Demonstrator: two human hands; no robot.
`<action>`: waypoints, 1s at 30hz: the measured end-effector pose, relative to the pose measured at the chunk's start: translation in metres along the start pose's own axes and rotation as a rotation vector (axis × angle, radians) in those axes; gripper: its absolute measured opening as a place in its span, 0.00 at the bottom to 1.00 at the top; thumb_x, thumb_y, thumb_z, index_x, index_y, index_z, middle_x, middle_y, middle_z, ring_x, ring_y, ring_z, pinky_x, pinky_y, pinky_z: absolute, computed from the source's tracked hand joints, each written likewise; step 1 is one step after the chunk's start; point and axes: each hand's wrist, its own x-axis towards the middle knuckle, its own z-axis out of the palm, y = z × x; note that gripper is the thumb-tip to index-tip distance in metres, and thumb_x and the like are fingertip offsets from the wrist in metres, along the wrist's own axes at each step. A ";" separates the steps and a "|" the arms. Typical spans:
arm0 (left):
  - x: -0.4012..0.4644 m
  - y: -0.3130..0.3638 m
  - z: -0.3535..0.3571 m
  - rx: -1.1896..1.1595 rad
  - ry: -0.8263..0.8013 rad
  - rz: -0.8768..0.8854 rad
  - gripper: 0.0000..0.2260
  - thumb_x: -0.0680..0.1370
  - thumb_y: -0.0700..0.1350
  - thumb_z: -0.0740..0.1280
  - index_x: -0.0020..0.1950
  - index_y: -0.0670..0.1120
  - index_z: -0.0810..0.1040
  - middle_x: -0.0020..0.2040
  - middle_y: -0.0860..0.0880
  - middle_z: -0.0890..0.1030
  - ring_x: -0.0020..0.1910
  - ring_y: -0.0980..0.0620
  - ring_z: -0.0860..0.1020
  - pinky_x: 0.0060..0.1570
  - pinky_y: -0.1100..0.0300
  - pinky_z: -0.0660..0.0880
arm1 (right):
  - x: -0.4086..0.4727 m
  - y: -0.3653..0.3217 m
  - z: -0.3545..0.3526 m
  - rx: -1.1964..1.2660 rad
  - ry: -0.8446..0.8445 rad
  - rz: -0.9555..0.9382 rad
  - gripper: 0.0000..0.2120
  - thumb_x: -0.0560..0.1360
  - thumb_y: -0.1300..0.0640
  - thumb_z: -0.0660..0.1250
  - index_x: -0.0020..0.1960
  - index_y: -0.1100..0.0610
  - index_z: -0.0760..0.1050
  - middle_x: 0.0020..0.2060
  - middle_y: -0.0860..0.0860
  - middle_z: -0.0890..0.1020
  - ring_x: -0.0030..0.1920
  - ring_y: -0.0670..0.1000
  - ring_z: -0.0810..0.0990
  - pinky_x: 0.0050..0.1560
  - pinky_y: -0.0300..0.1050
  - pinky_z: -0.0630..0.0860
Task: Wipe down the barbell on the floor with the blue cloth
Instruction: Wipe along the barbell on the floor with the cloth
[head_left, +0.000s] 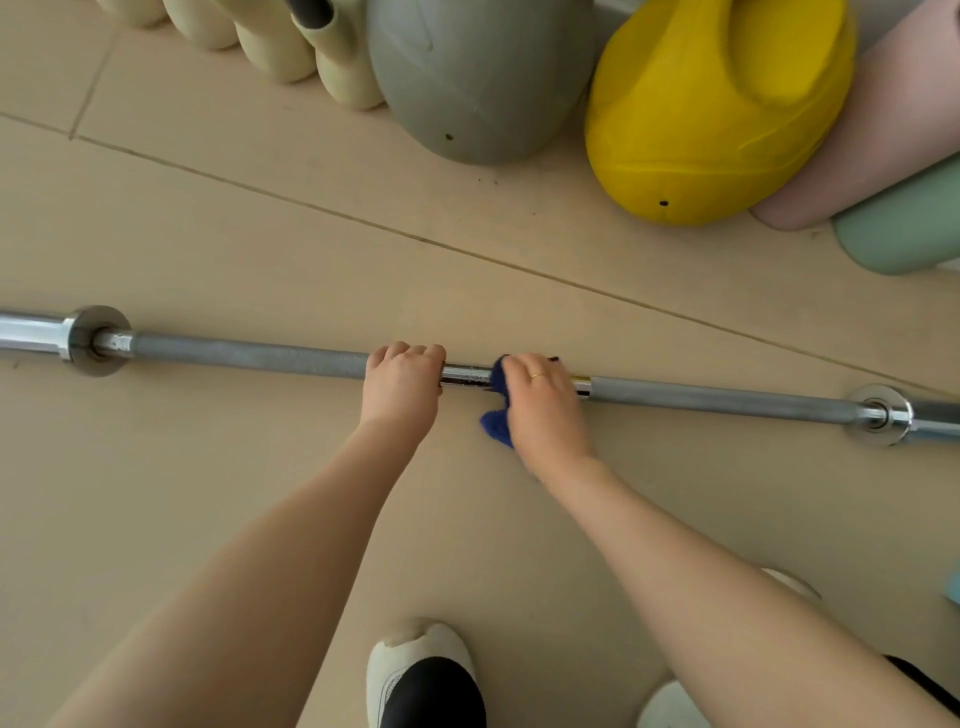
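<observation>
lying on the floor (208, 234), the barbell (249, 356) runs across the view from the left to the right, and its right end sits a little nearer to the person than its left end. this long axis is what the next wipe depends on: the cloth can only travel along the bar, to the left or to the right. the left hand (402, 384) grips the bar from above, its fingers curled around the shaft at the end of the rough grey part, and i judge it steadies the bar against rolling. just beside it on the right, the right hand (543, 400) presses the blue cloth (496, 415) onto the shiny middle section; its fingers are bent over the cloth and the bar together, and a fold of cloth hangs out on the near side under the palm. a short bare piece of bright metal shows between the two hands. the right hand is the one with the cloth, so the long grey stretch to the right, up to the collar (883, 413), lies open to it, while the left stretch is blocked by the other hand. far behind stand a grey weight (478, 78) and a yellow weight (717, 109).
</observation>
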 end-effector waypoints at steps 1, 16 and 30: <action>0.001 0.001 -0.002 0.000 -0.010 0.001 0.06 0.77 0.41 0.65 0.53 0.45 0.75 0.49 0.48 0.80 0.53 0.46 0.73 0.54 0.58 0.63 | -0.001 -0.006 0.002 -0.029 -0.036 -0.094 0.26 0.70 0.58 0.71 0.64 0.63 0.69 0.63 0.62 0.72 0.63 0.63 0.70 0.66 0.50 0.63; -0.005 -0.021 -0.012 -0.113 -0.006 -0.004 0.16 0.76 0.45 0.66 0.63 0.46 0.73 0.59 0.47 0.77 0.58 0.45 0.73 0.58 0.56 0.64 | 0.019 0.004 -0.020 0.097 -0.072 0.136 0.15 0.74 0.65 0.55 0.58 0.61 0.72 0.55 0.58 0.78 0.55 0.59 0.75 0.55 0.53 0.71; -0.010 -0.031 -0.007 -0.161 0.048 -0.011 0.11 0.74 0.41 0.68 0.55 0.41 0.78 0.51 0.43 0.79 0.52 0.41 0.75 0.48 0.53 0.66 | 0.008 -0.021 0.030 -0.370 -0.017 -0.453 0.41 0.65 0.46 0.69 0.72 0.59 0.58 0.69 0.57 0.70 0.68 0.58 0.70 0.71 0.51 0.59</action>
